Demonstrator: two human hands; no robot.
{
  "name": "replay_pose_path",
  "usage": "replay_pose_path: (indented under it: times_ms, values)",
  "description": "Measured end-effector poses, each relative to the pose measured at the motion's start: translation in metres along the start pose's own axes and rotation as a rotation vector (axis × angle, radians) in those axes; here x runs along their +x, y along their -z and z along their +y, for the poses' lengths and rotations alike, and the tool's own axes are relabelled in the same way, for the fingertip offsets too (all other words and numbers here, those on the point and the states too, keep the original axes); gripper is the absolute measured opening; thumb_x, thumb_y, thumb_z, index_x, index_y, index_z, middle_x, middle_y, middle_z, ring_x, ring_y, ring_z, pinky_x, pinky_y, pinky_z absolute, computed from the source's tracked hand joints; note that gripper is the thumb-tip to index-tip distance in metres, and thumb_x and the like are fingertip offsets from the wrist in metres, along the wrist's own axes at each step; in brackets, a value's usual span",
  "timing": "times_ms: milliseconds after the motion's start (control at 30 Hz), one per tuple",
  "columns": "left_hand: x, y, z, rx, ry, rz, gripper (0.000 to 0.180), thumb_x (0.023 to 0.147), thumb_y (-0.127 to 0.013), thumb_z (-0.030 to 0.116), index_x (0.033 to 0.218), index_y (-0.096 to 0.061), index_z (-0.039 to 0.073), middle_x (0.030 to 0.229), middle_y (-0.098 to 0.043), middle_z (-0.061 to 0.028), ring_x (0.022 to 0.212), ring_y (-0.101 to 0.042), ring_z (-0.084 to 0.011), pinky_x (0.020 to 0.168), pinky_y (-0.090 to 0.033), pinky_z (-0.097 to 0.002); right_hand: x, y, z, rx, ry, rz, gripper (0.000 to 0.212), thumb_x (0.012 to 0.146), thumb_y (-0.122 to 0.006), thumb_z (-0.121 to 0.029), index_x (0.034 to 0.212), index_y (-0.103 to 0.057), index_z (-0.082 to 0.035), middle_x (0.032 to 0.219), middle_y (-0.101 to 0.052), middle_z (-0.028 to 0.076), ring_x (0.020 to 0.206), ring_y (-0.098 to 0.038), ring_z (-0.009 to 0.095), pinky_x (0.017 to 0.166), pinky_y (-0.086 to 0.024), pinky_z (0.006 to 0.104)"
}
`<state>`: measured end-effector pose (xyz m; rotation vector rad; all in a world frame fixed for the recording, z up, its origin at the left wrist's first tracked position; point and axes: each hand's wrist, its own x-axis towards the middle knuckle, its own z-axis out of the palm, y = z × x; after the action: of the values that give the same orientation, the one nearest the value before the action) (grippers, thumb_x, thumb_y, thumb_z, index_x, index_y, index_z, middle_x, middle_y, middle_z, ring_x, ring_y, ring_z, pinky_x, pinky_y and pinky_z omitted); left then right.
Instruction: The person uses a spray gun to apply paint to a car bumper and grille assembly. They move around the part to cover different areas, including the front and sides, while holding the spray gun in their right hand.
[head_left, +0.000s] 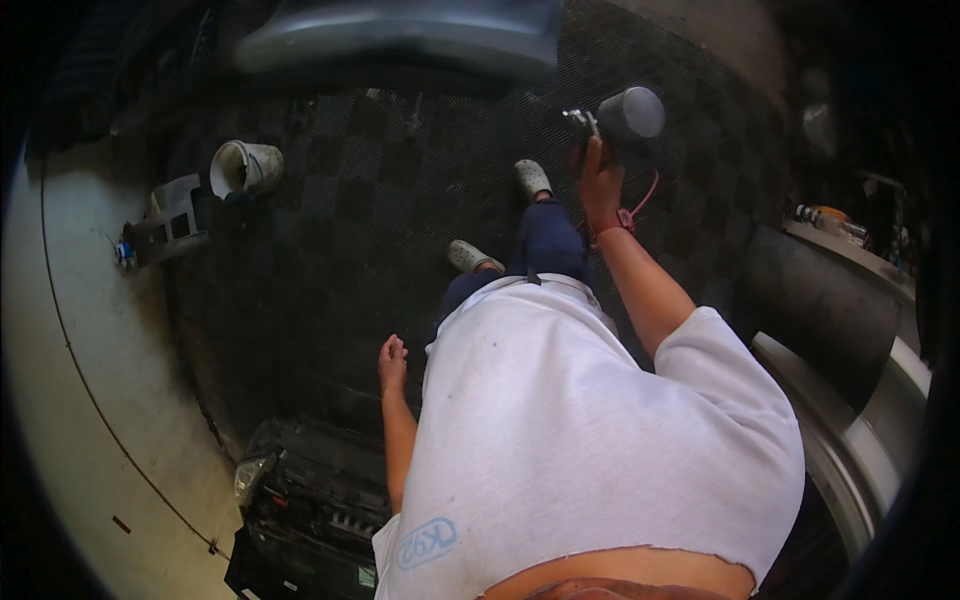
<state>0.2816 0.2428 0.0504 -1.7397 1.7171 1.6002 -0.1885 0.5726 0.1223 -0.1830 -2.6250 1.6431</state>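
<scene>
My right hand is out in front of me, wrapped round the handle of a paint spray gun. The gun's round grey cup sits to the right of its metal head. A thin reddish hose runs near my right wrist. Down at my left side hangs my left hand, empty, with its fingers loosely bent and apart. Beyond the gun, a dark glossy car panel spans the far side, with a gap between it and the gun.
A dirty white bucket stands at the far left beside a grey plastic part. A pale wall runs along the left. Near left lies a black car front part with a lamp. On the right are a cluttered shelf and leaning panels.
</scene>
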Motion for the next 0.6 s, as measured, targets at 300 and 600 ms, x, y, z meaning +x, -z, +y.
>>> replay_pose_path:
  times_ms: [300,600]
  values:
    - [-0.043,0.051,-0.037,0.360,-0.116,-0.079,0.030,0.102,-0.063,0.032,0.107,-0.065,0.003,0.101,-0.065,-0.0024,0.091,-0.061,-0.0128,0.080,-0.051,-0.0289,-0.032,-0.035,-0.033,0.043,0.008,0.058,0.045,0.107,-0.048,-0.045,0.114,-0.067,-0.004,0.076,-0.071,0.008,0.061,-0.067,0.013,0.050,-0.050,0.0306]
    - [-0.009,0.074,-0.052,-0.095,0.105,-0.148,0.045,0.102,-0.064,0.034,0.134,-0.058,0.004,0.119,-0.063,-0.0034,0.102,-0.060,-0.0119,0.088,-0.051,-0.0291,-0.061,-0.080,-0.123,0.189,0.040,-0.025,0.048,0.106,-0.048,-0.043,0.118,-0.063,0.001,0.082,-0.074,0.016,0.077,-0.075,0.028,0.067,-0.056,0.0390]
